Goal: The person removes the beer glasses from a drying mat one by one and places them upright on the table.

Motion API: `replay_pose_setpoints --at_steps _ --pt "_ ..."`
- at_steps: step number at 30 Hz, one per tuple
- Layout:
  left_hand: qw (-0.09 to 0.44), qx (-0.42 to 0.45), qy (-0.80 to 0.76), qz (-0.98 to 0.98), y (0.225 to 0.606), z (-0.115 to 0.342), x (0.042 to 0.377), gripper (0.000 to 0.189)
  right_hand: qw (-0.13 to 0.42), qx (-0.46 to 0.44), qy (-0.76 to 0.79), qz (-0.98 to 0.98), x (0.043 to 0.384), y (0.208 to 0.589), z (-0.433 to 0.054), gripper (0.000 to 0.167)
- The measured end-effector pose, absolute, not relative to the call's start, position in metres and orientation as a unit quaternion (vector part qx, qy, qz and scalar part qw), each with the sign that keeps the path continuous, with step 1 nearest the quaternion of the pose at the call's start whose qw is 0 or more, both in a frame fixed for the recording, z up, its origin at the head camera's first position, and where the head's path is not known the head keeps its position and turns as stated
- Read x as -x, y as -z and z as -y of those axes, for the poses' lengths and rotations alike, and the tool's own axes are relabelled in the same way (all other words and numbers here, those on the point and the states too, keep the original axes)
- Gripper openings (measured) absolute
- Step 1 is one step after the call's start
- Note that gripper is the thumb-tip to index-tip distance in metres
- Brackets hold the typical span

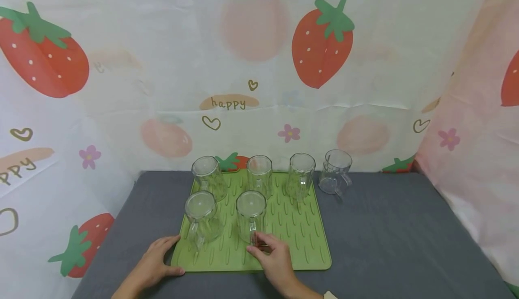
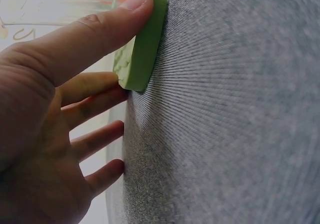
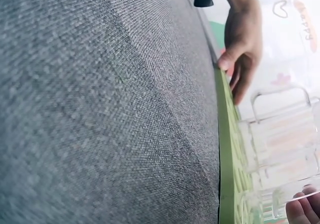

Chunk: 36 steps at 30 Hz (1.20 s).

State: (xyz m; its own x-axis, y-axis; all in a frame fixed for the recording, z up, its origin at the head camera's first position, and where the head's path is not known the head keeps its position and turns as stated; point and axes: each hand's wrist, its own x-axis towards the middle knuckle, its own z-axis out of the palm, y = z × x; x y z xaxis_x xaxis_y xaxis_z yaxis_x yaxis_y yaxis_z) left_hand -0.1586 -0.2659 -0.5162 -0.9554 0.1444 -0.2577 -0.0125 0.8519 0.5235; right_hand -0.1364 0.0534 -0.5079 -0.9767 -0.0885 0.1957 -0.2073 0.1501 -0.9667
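Strawberry-print cloth (image 1: 259, 42) hangs behind a grey desk (image 1: 385, 236). Head view: six see-through glass mugs (image 1: 259, 173), five on a green mat (image 1: 302, 245) (three back, two front), the sixth on the desk just right of it. Right hand (image 1: 273, 256) has its grip pinched on the right-hand front mug (image 1: 250, 213), lower middle. Left wrist view: left hand (image 2: 47, 124) loosely spread, thumb on the mat's edge, top. Right wrist view: fingers (image 3: 297, 211) at the glass, lower right.

5 clear glass mugs (image 1: 248, 220) stand on a green mat (image 1: 293, 236), 1 mug (image 1: 335, 173) beside it.
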Motion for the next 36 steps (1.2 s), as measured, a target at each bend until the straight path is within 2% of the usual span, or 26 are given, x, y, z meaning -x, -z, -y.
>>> replay_pose_setpoints --at_steps 6,15,23,36 --pt "0.140 -0.034 -0.264 -0.954 0.514 0.265 0.157 0.097 0.077 -0.115 -0.625 0.768 0.138 0.513 -0.049 0.032" --pt "0.143 -0.030 -0.270 -0.952 0.514 0.265 0.158 0.098 0.147 -0.142 -0.567 0.798 0.142 0.511 -0.045 0.012" --pt "0.146 -0.030 -0.279 -0.949 0.517 0.267 0.157 0.100 0.219 -0.165 -0.534 0.800 0.143 0.513 -0.046 0.011" --pt "0.145 -0.030 -0.274 -0.950 0.517 0.267 0.157 0.100 0.227 -0.171 -0.502 0.817 0.140 0.509 -0.056 0.011"
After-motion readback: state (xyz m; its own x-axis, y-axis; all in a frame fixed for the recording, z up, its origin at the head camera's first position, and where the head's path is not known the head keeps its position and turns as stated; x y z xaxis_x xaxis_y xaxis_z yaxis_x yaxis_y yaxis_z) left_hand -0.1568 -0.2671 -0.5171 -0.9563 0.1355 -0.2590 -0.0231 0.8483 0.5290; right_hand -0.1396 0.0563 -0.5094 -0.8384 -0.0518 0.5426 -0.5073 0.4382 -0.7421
